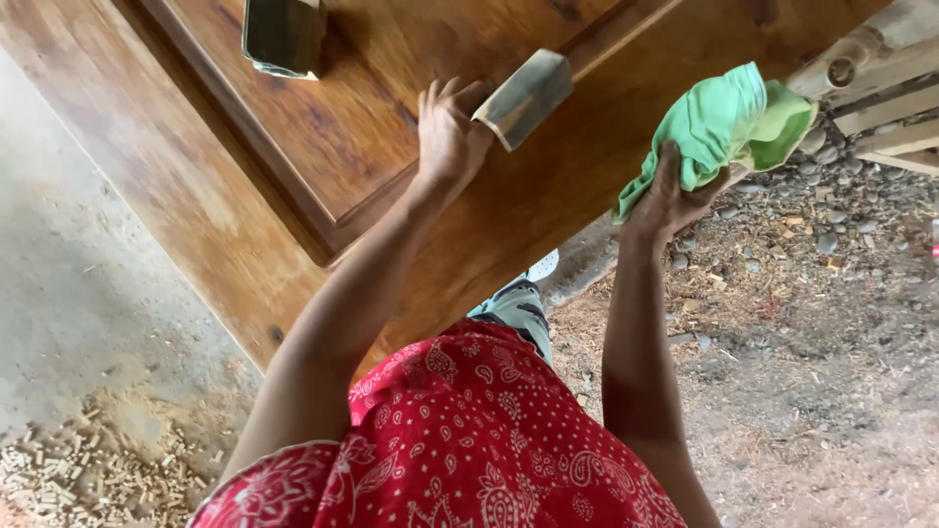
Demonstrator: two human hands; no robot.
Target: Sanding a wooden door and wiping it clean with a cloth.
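Wooden door panel (pixel 548 196) lies flat and slanted beneath both your hands, wide enough to pass under them to the far edge, its glossy brown face turned up so you can work across it. Green cloth (pixel 724 122) is bunched in your right hand (pixel 670 200), fingers closed tight around its lower end, the loose part spilling past your knuckles over the panel's edge. Small rectangular block (pixel 526 98) sits just beyond your left hand (pixel 448 132), whose fingertips pinch its near end and press it to the wood. Past that hand, another dark block (pixel 284 37) rests on the recessed centre.
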